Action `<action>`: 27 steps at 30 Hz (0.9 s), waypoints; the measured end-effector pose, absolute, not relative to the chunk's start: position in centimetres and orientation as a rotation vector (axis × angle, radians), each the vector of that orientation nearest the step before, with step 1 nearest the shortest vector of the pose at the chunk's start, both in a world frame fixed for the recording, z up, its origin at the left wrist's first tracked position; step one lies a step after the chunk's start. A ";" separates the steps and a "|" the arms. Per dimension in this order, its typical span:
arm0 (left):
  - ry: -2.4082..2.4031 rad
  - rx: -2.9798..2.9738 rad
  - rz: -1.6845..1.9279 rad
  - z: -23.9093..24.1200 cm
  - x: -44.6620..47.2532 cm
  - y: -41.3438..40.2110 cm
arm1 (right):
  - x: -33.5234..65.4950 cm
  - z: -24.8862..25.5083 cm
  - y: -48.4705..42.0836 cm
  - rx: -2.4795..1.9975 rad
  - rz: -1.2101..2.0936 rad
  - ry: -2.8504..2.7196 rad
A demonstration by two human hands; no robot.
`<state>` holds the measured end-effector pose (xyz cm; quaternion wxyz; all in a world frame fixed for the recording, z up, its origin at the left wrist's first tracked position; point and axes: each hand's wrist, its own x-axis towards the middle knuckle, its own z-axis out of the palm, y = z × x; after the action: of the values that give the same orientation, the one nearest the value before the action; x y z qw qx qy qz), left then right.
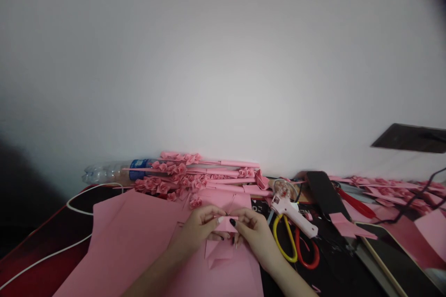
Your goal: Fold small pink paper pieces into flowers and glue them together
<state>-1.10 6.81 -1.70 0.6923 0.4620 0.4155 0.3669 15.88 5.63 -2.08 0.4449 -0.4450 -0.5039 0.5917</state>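
Both my hands pinch one small piece of pink paper [224, 225] in front of me. My left hand [200, 227] grips its left side, thumb on top and fingers behind. On the right side, my right hand [253, 232] presses with its dark-nailed thumb, fingertips curled at the paper's far edge. The thumbs lie close together; some fingers are hidden behind the paper. Just below the hands is another folded pink paper piece [220, 260]. Large pink sheets [128, 236] spread beneath and to the left.
Several pink paper flowers on stems [181, 176] lie along the wall, near a clear plastic bottle [108, 172]. On the right are a glue gun [294, 216], yellow-and-red-handled scissors [307, 255], a black phone-like slab [325, 195] and a dark-screened device [397, 255]. A white cable [45, 257] crosses the left.
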 end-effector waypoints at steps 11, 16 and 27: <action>0.976 1.084 0.791 -1.8 -1.0 6.8 | 15.6 -1.5 5.5 -1.164 1.456 -1.245; 0.986 1.090 0.800 -1.9 -0.9 6.8 | 15.5 -1.9 5.5 -1.153 1.435 -1.247; 0.969 1.032 0.756 -2.1 -1.4 7.1 | 15.8 -1.7 5.4 -1.097 1.439 -1.257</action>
<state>-1.37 7.12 -2.06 0.6951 0.4623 0.4340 0.3387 15.80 5.44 -1.71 0.4523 -0.4442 -0.5088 0.5824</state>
